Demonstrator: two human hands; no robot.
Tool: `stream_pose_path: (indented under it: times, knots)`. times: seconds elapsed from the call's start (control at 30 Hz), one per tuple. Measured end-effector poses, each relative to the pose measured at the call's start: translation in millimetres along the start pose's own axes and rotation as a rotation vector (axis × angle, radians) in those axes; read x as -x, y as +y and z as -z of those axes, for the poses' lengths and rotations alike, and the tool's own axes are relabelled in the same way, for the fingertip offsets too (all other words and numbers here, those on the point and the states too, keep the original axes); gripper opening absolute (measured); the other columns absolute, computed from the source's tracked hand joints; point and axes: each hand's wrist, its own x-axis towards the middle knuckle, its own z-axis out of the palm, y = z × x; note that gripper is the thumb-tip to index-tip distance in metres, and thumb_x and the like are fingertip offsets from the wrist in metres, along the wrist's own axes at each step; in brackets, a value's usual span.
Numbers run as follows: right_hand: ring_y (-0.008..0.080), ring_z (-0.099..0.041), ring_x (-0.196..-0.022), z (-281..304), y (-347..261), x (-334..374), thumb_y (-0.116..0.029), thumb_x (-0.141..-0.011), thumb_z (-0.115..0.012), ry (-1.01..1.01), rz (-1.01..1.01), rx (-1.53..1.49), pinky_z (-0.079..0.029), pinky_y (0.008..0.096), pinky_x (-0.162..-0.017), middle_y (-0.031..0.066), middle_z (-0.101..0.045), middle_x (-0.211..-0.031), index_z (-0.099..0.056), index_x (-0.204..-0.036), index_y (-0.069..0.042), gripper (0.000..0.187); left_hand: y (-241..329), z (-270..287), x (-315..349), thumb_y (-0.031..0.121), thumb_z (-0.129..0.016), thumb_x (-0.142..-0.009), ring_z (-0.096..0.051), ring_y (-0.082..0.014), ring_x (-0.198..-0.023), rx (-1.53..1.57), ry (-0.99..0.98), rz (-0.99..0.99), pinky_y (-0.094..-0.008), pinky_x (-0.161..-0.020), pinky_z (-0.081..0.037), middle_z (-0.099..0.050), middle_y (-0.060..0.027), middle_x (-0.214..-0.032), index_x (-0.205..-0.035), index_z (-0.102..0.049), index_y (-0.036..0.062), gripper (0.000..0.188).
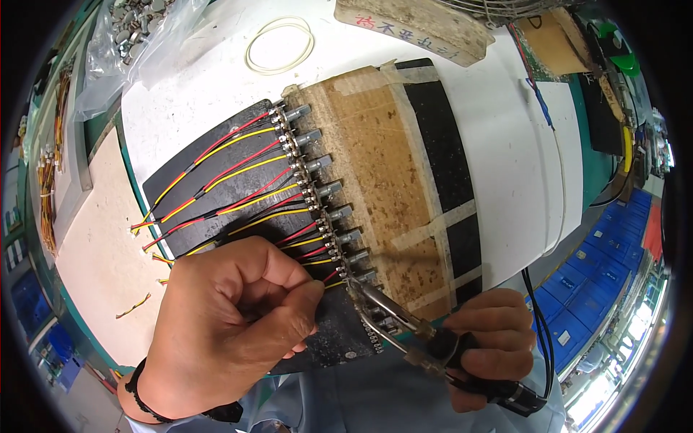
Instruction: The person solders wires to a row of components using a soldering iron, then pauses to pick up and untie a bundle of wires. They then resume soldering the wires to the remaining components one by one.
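Right hand (494, 350) grips iron (398, 307), tip at component row (318, 165) on board (379, 144); left hand (231, 307) pinched nearby, can't tell on what. White bench (523, 173) right of board, blue bins (592, 263) past its edge; far-left bag (105, 79) holds metal parts (133, 25).

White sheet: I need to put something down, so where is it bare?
The white sheet is bare right of the black strip, up to the thin pale cable, and between plastic bag, pale ring and black plate. Crowded: the row of metal parts, with wires, left hand, right hand and two-pronged tool.
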Motion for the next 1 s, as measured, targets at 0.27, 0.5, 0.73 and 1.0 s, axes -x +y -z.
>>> stream_pose_path:
  times: [0.27, 0.5, 0.73, 1.0]
  knots:
    - [0.0194, -0.063, -0.057, 1, 2, -1, -0.037, -0.082, -0.063, 0.026, 0.002, -0.016, -0.049, 0.0298, -0.051, 0.0032, -0.057, -0.056, -0.054, -0.093, -0.009, 0.032, -2, 1, 1, -0.002, -0.063, -0.085, -0.058, -0.0085, -0.050, 0.020, -0.013, -0.020, -0.0188, -0.046, -0.048, -0.062, -0.0076, -0.063, -0.079, -0.057, -0.0045, 0.009]
    - [0.0181, -0.059, -0.054, 1, 3, 5, -0.051, -0.086, -0.053, 0.069, 0.034, 0.009, -0.048, 0.0308, -0.049, 0.0003, -0.048, -0.058, -0.048, -0.088, -0.009, 0.043, 1, -1, 2, -0.001, -0.062, -0.086, -0.058, -0.0082, -0.050, -0.031, 0.001, -0.004, -0.0186, -0.046, -0.047, -0.062, -0.0070, -0.064, -0.080, -0.057, -0.0043, 0.008]
    - [0.0180, -0.060, -0.056, -1, 4, 9, -0.052, -0.086, -0.052, 0.065, 0.090, 0.020, -0.047, 0.0295, -0.051, 0.0006, -0.050, -0.059, -0.051, -0.089, -0.010, 0.043, -2, -2, 4, 0.001, -0.061, -0.087, -0.058, -0.0074, -0.053, -0.058, 0.016, -0.041, -0.0182, -0.048, -0.047, -0.063, -0.0067, -0.066, -0.083, -0.057, -0.0042, 0.008]
    - [0.0179, -0.061, -0.057, -1, 1, 3, -0.048, -0.087, -0.055, 0.017, 0.055, 0.012, -0.046, 0.0293, -0.052, -0.0003, -0.054, -0.062, -0.054, -0.090, -0.011, 0.038, -15, -1, 4, 0.002, -0.061, -0.088, -0.059, -0.0071, -0.055, -0.126, 0.005, -0.165, -0.0182, -0.050, -0.048, -0.063, -0.0073, -0.069, -0.086, -0.057, -0.0041, 0.008]
